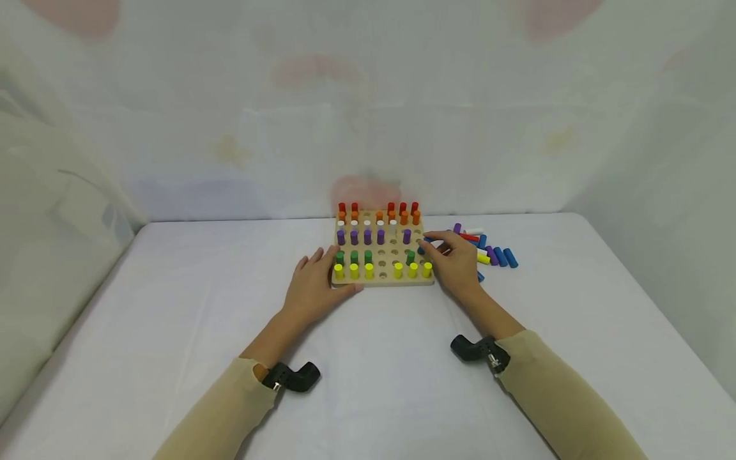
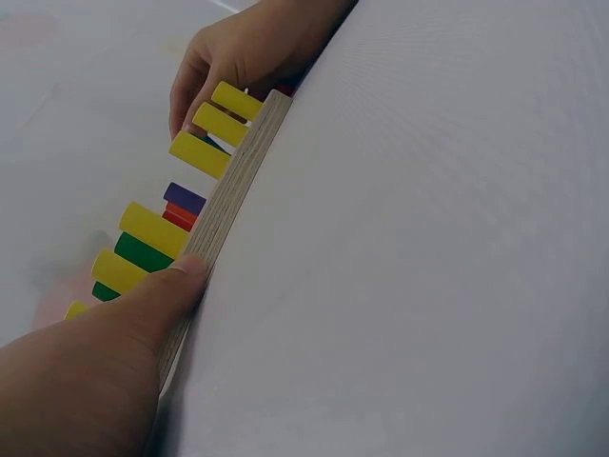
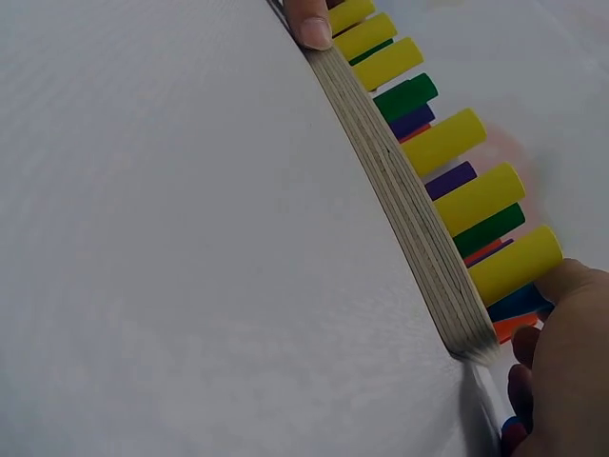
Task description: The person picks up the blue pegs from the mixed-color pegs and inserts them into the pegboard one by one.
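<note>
Your left hand (image 1: 313, 287) presses flat on the pegboard's (image 1: 382, 281) near-left corner at the surface's far middle — your right hand (image 1: 454, 259) pinches a blue peg (image 1: 427, 241) by its right edge; a slanted entry could jam it.

Table: you have a white cloth-covered table (image 1: 172, 383) filling the lower half of the head view, its far edge meeting the backdrop
Backdrop: a pale sheet (image 1: 368, 128) hangs behind the far edge, with faint pink, yellow and bluish patches
Pink patch: you can see one blurred patch (image 1: 368, 191) low on the sheet, just above the far edge
Left side: a whitish drape (image 1: 52, 243) falls beside the table's left edge
</note>
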